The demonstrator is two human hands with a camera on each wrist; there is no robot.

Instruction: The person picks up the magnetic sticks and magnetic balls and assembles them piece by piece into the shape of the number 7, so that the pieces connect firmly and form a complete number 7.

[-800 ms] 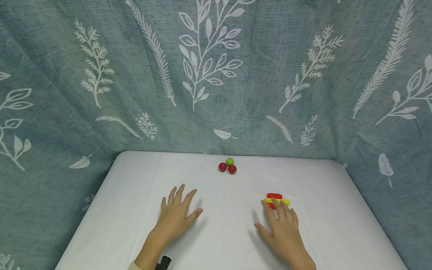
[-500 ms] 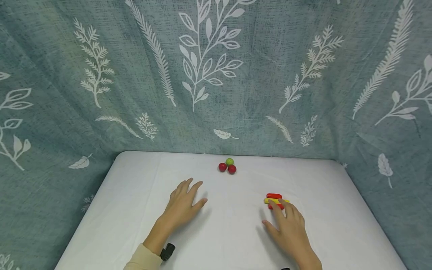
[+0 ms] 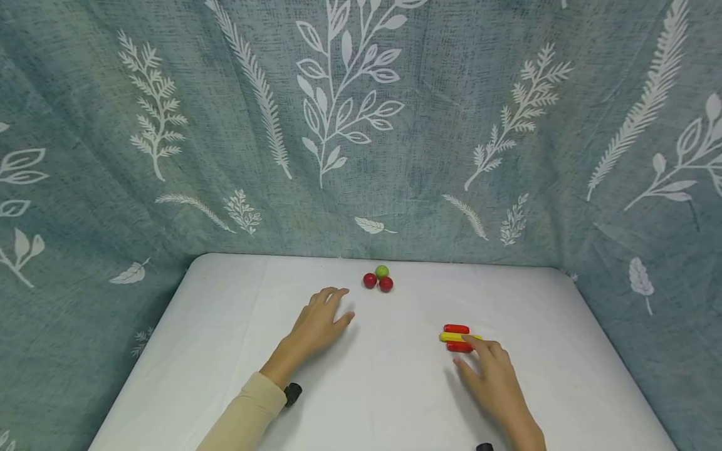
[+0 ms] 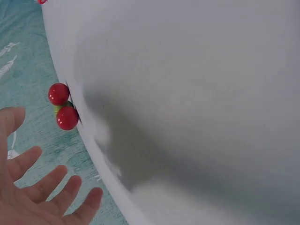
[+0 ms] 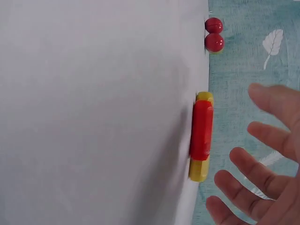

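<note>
Near the back of the white table, two red balls (image 3: 369, 280) (image 4: 67, 118) (image 5: 214, 42) touch a green ball (image 3: 381, 271). My left hand (image 3: 317, 322) (image 4: 42, 187) hovers just left of and nearer than them, fingers spread and slightly bent, holding nothing. To the right lie a yellow stick (image 3: 450, 337) (image 5: 198, 171) and two red sticks (image 3: 456, 328) (image 5: 201, 130), side by side. Over their right end is my right hand (image 3: 494, 382) (image 5: 267, 173), fingers apart and loosely bent, gripping nothing; the index fingertip overlaps the yellow stick in the head view, and contact cannot be told.
The white table (image 3: 372, 388) has its back edge against a blue-green curtain (image 3: 423, 188) with white leaf prints, which also hangs at both sides. Black wrist devices (image 3: 292, 393) show by the left sleeve and at the bottom near the right wrist.
My left hand has moved forward and right, closer to the balls. My right hand has shifted right, uncovering more of the sticks. The balls and sticks lie as before.
</note>
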